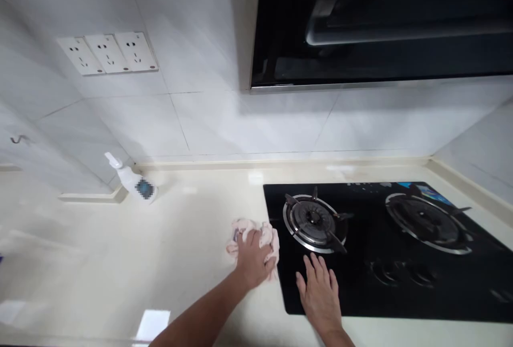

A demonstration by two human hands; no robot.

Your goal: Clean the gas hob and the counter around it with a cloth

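Note:
My left hand (pixel 253 259) presses down on a crumpled pink cloth (pixel 256 232), fingers closed over it, on the cream countertop (pixel 160 251) right at the left edge of the black glass gas hob (pixel 377 277). My right hand (pixel 319 293) lies flat and empty, fingers spread, on the hob's front left corner, just in front of the left burner (pixel 313 220). The right burner (pixel 425 221) sits further right.
A white spray bottle (pixel 132 180) stands in the counter's back left corner. Three wall sockets (pixel 107 53) are set in the tiled wall above it. A black range hood (pixel 380 21) hangs over the hob. Control knobs (pixel 404 272) sit near the hob's front.

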